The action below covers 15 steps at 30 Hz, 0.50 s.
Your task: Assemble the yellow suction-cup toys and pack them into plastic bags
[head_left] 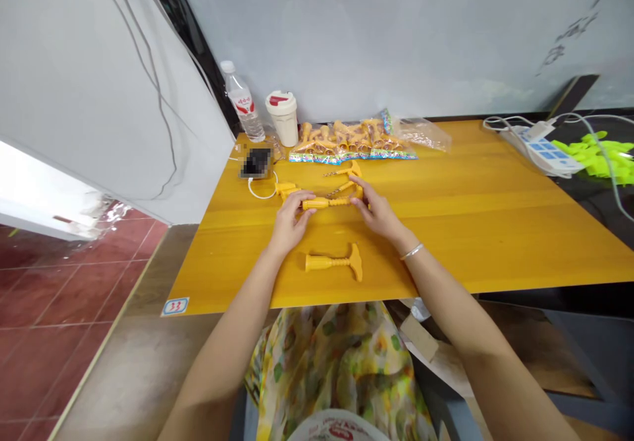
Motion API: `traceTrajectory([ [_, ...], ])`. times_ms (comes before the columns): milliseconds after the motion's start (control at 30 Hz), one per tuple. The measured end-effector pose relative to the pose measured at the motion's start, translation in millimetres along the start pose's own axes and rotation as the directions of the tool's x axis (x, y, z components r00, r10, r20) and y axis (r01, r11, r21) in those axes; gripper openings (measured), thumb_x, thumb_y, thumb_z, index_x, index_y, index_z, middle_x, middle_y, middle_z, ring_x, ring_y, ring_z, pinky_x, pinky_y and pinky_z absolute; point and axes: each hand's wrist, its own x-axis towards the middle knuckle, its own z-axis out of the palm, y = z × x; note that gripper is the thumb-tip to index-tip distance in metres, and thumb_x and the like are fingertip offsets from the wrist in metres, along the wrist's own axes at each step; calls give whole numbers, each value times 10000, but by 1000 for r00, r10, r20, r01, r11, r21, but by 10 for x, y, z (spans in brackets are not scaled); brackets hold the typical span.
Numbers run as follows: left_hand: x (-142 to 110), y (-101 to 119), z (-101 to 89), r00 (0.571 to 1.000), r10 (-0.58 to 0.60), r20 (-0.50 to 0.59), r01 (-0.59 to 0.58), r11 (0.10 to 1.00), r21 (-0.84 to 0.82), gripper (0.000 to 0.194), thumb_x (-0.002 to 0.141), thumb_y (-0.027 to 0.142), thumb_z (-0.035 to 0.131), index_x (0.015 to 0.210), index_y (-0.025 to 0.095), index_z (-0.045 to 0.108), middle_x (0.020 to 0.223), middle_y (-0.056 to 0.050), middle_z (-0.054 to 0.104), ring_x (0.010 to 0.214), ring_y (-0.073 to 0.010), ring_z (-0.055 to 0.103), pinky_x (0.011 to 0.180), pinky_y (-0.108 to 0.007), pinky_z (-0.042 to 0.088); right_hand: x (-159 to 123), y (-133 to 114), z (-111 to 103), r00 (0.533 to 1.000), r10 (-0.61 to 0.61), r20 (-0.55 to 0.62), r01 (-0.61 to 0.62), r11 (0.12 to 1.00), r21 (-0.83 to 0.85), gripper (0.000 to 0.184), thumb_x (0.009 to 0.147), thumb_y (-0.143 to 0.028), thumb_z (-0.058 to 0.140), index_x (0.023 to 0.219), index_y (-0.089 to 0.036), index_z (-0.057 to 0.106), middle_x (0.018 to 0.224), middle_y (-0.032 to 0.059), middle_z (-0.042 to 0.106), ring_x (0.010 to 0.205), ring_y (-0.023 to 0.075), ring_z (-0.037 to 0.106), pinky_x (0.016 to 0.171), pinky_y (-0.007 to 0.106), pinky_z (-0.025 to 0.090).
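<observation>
Slip worries me here: the left hand (292, 222) and right hand (376, 211) are close together, clamped on the yellow toy drill (327, 203) mid-counter (470, 230), and I judge a loose grip could drop it onto the second toy drill (334, 263); it looks glossy and whole

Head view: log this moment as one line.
left hand on yellow tool | right hand at its end | second tool on table

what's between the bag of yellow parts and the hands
In the head view, a yellow tool with a metal shaft lies on the wooden table, between the bag and the left hand and right hand.
</observation>
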Motion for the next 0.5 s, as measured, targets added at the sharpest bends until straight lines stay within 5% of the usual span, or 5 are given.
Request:
traceTrajectory([
  [133, -13, 0, 10, 1000, 6, -3, -6, 1000, -18, 267, 947, 407, 568, 1130, 217, 608, 1239, -119, 636, 1206, -218, 601, 899, -348, 558, 2, -19, 53, 996, 91, 19, -92, 960, 265, 546, 1004, -516, 431, 1441, -192, 377, 764, 1, 653, 550, 129, 439, 565, 254, 394],
  [300, 0, -16, -24, 999, 28, -17, -28, 999, -20, 253, 939, 399, 585, 1112, 219, 626, 1203, -113, 652, 1177, -217, 610, 893, -344, 552, 13, -26, -24, 968, 71, 239, -178, 868, 464, 668, 878, -616, 614, 1370, -213, 407, 807, -8, 635, 646, 124, 536, 605, 244, 442],
  [400, -1, -22, -32, 1000, -1, -12, 1, 999, -32, 264, 933, 411, 590, 1109, 218, 624, 1203, -114, 652, 1174, -219, 613, 893, -344, 552, 1, -21, -95, 949, -31, 314, -126, 875, 467, 968, 752, -609, 754, 1500, -236, 266, 943, 26, 652, 766, 153, 608, 644, 260, 493],
  [500, -13, -17, -26, 1000, 8, -5, -8, 999, -53, 260, 933, 402, 591, 1112, 217, 621, 1199, -113, 655, 1165, -216, 622, 884, -331, 549, -14, 4, -125, 944, -35, 329, -85, 935, 343, 1005, 768, -553, 759, 1552, -221, 226, 971, 42, 677, 677, 142, 579, 593, 258, 481],
])
